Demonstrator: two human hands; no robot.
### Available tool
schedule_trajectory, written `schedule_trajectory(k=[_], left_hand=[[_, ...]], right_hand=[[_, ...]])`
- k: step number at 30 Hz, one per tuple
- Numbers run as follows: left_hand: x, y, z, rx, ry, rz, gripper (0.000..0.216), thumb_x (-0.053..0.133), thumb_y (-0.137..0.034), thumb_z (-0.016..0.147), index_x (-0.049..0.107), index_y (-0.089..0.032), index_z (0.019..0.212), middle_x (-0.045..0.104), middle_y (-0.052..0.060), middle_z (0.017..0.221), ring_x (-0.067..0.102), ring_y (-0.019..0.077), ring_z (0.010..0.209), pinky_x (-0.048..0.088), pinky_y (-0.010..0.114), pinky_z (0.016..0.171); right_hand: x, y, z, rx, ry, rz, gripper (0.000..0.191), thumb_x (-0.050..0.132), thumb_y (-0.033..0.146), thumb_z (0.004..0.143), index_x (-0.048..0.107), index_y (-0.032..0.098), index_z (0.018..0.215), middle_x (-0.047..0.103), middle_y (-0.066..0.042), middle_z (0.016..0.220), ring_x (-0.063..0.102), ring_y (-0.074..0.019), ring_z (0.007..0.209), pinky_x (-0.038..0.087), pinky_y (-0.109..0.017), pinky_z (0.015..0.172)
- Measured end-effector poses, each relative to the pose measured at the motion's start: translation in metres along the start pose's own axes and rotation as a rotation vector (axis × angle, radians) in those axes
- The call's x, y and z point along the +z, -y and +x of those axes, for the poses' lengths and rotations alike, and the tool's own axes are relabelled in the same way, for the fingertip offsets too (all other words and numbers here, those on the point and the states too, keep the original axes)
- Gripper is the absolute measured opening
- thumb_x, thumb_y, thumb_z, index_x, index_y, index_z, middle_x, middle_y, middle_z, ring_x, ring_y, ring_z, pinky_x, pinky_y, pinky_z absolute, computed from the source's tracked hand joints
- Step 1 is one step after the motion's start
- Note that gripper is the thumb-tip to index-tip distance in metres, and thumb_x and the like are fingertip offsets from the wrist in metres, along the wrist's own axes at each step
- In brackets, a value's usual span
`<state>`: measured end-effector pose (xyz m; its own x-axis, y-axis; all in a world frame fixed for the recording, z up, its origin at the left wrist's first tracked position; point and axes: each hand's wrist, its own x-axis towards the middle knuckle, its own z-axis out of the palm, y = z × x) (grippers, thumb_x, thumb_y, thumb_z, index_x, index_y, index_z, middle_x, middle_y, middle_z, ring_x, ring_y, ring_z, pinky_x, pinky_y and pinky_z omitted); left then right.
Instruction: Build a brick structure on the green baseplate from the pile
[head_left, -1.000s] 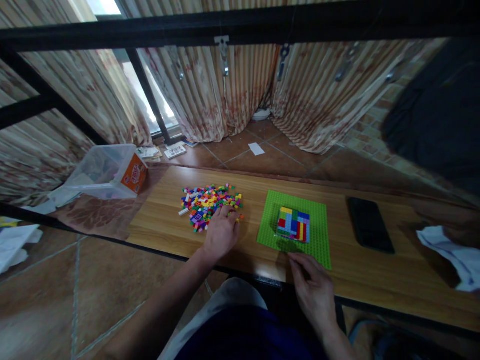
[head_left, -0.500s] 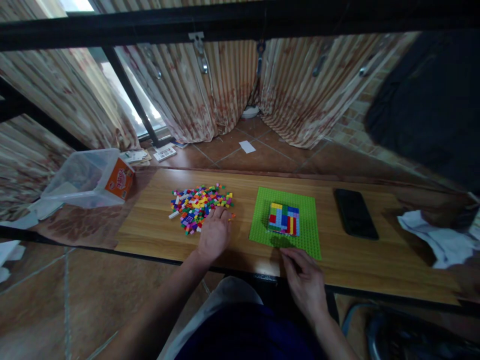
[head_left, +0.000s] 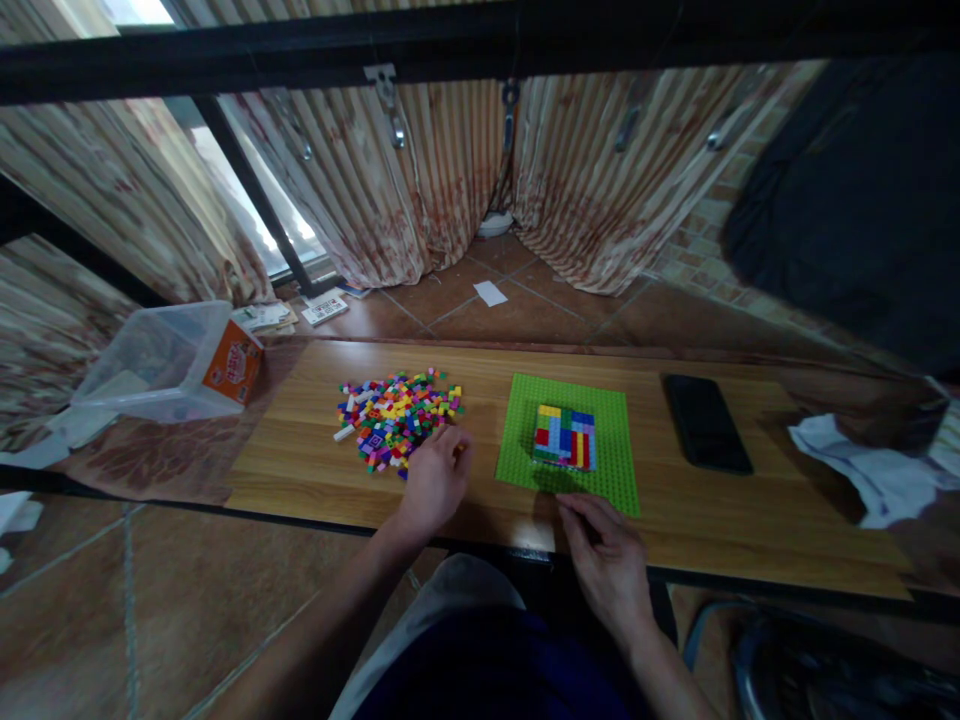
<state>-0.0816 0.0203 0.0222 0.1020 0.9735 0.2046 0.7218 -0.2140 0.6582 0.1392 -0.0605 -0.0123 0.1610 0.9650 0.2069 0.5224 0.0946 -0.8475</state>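
1. Pile of small bricks (head_left: 395,411): loose, many colours (yellow, red, blue, green, purple, white), scattered in a low heap on the wooden board, left of the plate. One white piece lay at its left edge.
2. Green baseplate (head_left: 615,470): square, studded, lay flat on the board, just right of the pile.
3. Brick block (head_left: 565,436): flat square patch of blue, red, yellow and green rows, pressed onto the baseplate near its middle.

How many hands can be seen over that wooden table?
2. The left hand rests at the near edge of the pile of small coloured bricks; the right hand sits at the near edge of the green baseplate.
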Motion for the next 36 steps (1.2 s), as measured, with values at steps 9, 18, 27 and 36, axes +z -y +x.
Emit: schedule_trajectory(k=[9,18,27,36], left_hand=[[0.034,-0.043,-0.025,-0.208,0.162,-0.666,0.004,0.061,-0.017,0.080,0.064,-0.017,0.082,0.067,0.000,0.076,0.063,0.0134,0.072,0.048,0.024,0.069],[0.042,-0.057,-0.024,-0.183,0.179,-0.709,0.004,0.060,-0.016,0.080,0.063,-0.017,0.081,0.067,0.001,0.080,0.063,0.0142,0.078,0.050,0.026,0.076],[0.049,-0.052,-0.026,-0.163,0.190,-0.701,0.008,0.058,-0.014,0.081,0.064,-0.018,0.085,0.069,0.003,0.088,0.064,0.0156,0.084,0.052,0.027,0.079],[0.059,-0.034,-0.021,-0.132,0.137,-0.510,0.032,0.056,-0.010,0.080,0.061,-0.019,0.111,0.067,0.005,0.101,0.062,0.0145,0.081,0.051,0.027,0.072]], right_hand=[[0.009,0.027,0.004,0.143,0.119,0.162,0.027,0.058,0.043,0.089,0.071,0.024,0.103,0.070,-0.005,0.107,0.063,-0.0201,0.101,0.049,-0.033,0.087],[0.007,0.026,0.006,0.297,0.041,0.326,0.029,0.064,0.046,0.082,0.073,0.021,0.096,0.072,-0.005,0.097,0.066,-0.0201,0.091,0.052,-0.033,0.082],[0.004,0.022,0.011,0.229,0.014,0.250,0.026,0.064,0.044,0.083,0.073,0.022,0.094,0.072,-0.006,0.097,0.066,-0.0213,0.091,0.053,-0.034,0.079],[-0.008,0.010,0.036,-0.054,-0.145,-0.046,0.022,0.060,0.041,0.087,0.074,0.024,0.090,0.066,-0.006,0.097,0.062,-0.0199,0.092,0.050,-0.038,0.087]])
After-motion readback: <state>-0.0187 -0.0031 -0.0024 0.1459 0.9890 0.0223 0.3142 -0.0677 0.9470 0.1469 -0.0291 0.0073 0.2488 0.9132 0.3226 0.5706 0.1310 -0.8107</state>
